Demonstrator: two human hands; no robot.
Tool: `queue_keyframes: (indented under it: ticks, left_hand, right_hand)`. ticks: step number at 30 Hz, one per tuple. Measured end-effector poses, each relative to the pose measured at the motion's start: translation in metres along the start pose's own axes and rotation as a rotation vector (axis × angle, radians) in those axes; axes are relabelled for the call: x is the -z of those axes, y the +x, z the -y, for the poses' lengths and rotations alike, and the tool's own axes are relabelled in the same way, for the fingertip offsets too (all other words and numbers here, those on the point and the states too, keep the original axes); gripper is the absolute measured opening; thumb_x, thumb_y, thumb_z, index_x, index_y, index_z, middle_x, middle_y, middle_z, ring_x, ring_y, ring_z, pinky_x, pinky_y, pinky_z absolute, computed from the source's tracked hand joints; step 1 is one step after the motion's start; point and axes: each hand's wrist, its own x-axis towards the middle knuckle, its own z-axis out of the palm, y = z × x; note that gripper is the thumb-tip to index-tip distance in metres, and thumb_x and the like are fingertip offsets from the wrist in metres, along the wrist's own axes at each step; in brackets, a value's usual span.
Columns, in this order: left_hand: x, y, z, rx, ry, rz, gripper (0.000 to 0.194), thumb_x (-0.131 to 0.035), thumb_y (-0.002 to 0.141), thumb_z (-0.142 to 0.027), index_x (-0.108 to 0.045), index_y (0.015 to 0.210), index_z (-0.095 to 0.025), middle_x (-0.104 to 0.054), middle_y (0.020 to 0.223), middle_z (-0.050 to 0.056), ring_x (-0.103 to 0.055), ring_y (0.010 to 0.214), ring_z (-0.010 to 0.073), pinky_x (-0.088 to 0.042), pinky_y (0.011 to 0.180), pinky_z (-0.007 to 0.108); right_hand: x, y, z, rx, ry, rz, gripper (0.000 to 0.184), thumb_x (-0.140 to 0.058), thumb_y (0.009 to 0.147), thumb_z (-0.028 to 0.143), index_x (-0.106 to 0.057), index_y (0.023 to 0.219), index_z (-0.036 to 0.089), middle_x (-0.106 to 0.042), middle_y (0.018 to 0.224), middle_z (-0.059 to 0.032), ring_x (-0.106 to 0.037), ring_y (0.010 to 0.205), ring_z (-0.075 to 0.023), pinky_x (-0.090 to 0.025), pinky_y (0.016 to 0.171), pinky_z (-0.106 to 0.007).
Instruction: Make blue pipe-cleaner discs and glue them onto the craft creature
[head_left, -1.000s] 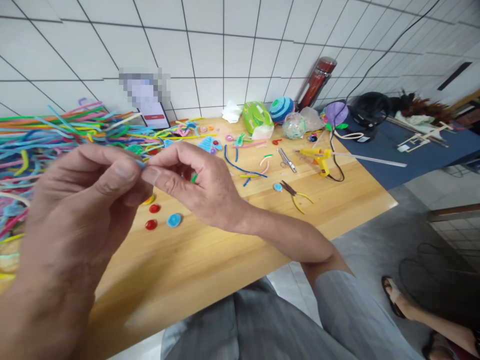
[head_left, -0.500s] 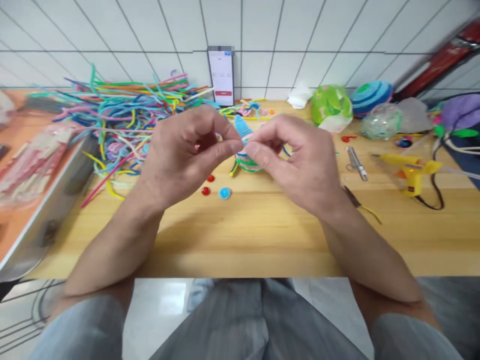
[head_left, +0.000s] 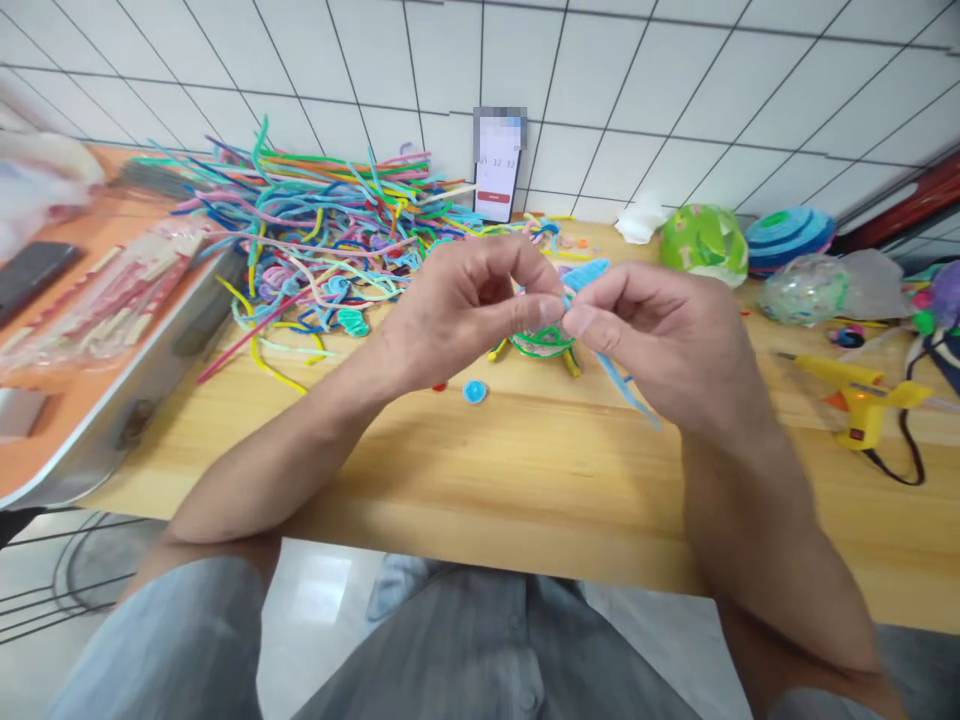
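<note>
Pinched grip on both sides, in the head view: the left hand (head_left: 476,315) and right hand (head_left: 667,335) each press thumb against forefinger on one small blue piece (head_left: 567,300), raised above the smooth wooden table (head_left: 525,460). One curved light-blue strip (head_left: 628,392) trails under the right palm; its join is unclear. One round blue disc (head_left: 475,391) lies nearby. Elbows bent, wrists angle inward.

Behind our pale wooden desk (head_left: 480,470), we see a wall (head_left: 337,50) of white tiles with dark joints. On the left is an orange surface (head_left: 71,412) with a metallic edge; below, pale floor (head_left: 300,640) reflects bright light.
</note>
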Motion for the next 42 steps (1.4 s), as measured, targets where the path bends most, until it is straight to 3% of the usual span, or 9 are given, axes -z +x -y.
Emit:
queue_keyframes:
  ticks: [6,13,17,22,26,30,36,39,42]
  left_hand:
    - [0.01,-0.003,-0.009,-0.149,0.308,0.059,0.011,-0.072,0.094,-0.022,-0.07,0.083,-0.021,-0.071,0.081,0.002,-0.059,0.065,0.0126,-0.043,0.06,0.028]
    - [-0.011,-0.003,0.0,0.085,-0.324,-0.037,0.03,-0.08,0.089,-0.049,-0.07,0.083,-0.021,-0.063,0.071,-0.002,-0.049,0.056,0.0096,-0.034,0.052,0.027]
    - [-0.016,-0.002,0.005,0.21,-0.551,-0.057,0.03,-0.08,0.089,-0.048,-0.07,0.086,-0.019,-0.059,0.069,-0.004,-0.043,0.052,0.0067,-0.031,0.049,0.024]
    - [0.006,0.002,-0.004,0.145,-0.251,0.178,0.014,-0.08,0.086,-0.027,-0.073,0.082,-0.016,-0.067,0.072,-0.001,-0.057,0.063,0.0101,-0.043,0.06,0.025]
    - [0.014,0.0,-0.009,0.017,0.038,0.186,0.007,-0.076,0.086,-0.016,-0.075,0.079,-0.019,-0.07,0.074,-0.002,-0.059,0.067,0.0103,-0.043,0.064,0.024]
    - [0.004,-0.002,-0.003,0.014,-0.1,0.097,0.008,-0.077,0.088,-0.02,-0.074,0.08,-0.019,-0.069,0.075,-0.001,-0.058,0.066,0.0102,-0.042,0.062,0.025]
    - [-0.014,0.001,0.006,0.21,-0.414,-0.044,0.011,-0.07,0.095,-0.019,-0.07,0.084,-0.018,-0.068,0.073,-0.002,-0.058,0.062,0.01,-0.04,0.057,0.025]
    - [-0.01,0.004,0.006,0.269,-0.409,0.017,0.011,-0.071,0.094,-0.018,-0.069,0.083,-0.017,-0.066,0.069,-0.003,-0.057,0.059,0.0096,-0.039,0.056,0.025]
    - [0.002,0.007,0.004,0.2,-0.313,0.155,0.01,-0.079,0.086,-0.016,-0.071,0.08,-0.015,-0.066,0.07,-0.002,-0.056,0.061,0.0091,-0.041,0.058,0.024]
  right_hand:
    - [0.009,-0.001,0.011,0.019,-0.176,0.065,0.022,-0.082,0.087,0.031,-0.07,0.071,0.023,-0.062,0.067,0.0027,-0.052,0.063,-0.0134,-0.038,0.059,-0.031]
    - [-0.008,-0.001,-0.007,-0.016,0.181,-0.05,0.027,-0.081,0.088,0.049,-0.073,0.079,0.025,-0.066,0.073,0.0014,-0.058,0.067,-0.0147,-0.048,0.061,-0.031]
    - [-0.007,0.002,-0.011,-0.044,0.255,-0.031,0.029,-0.082,0.086,0.053,-0.072,0.079,0.026,-0.064,0.074,0.0,-0.057,0.068,-0.0166,-0.048,0.063,-0.033]
    - [0.012,0.006,0.003,-0.16,0.028,0.169,0.042,-0.082,0.081,0.06,-0.07,0.068,0.022,-0.059,0.067,-0.0003,-0.048,0.062,-0.0144,-0.038,0.057,-0.03]
    - [0.018,0.006,0.006,-0.234,-0.142,0.246,0.046,-0.079,0.08,0.064,-0.069,0.067,0.021,-0.059,0.065,-0.0005,-0.045,0.062,-0.0148,-0.034,0.058,-0.032]
    - [0.011,0.004,-0.002,-0.24,0.015,0.152,0.039,-0.083,0.08,0.057,-0.07,0.069,0.022,-0.058,0.068,0.0008,-0.046,0.066,-0.0151,-0.034,0.064,-0.033]
    - [-0.008,0.01,-0.009,-0.298,0.428,-0.018,0.039,-0.094,0.067,0.054,-0.07,0.065,0.023,-0.058,0.066,0.0009,-0.048,0.069,-0.0167,-0.034,0.068,-0.034]
    - [-0.005,0.013,-0.011,-0.313,0.39,0.015,0.041,-0.095,0.065,0.055,-0.071,0.062,0.022,-0.057,0.064,0.0005,-0.047,0.068,-0.0161,-0.033,0.068,-0.034]
    - [0.004,0.013,-0.012,-0.326,0.238,0.134,0.044,-0.091,0.069,0.059,-0.07,0.06,0.021,-0.055,0.062,0.0003,-0.043,0.064,-0.015,-0.03,0.064,-0.033]
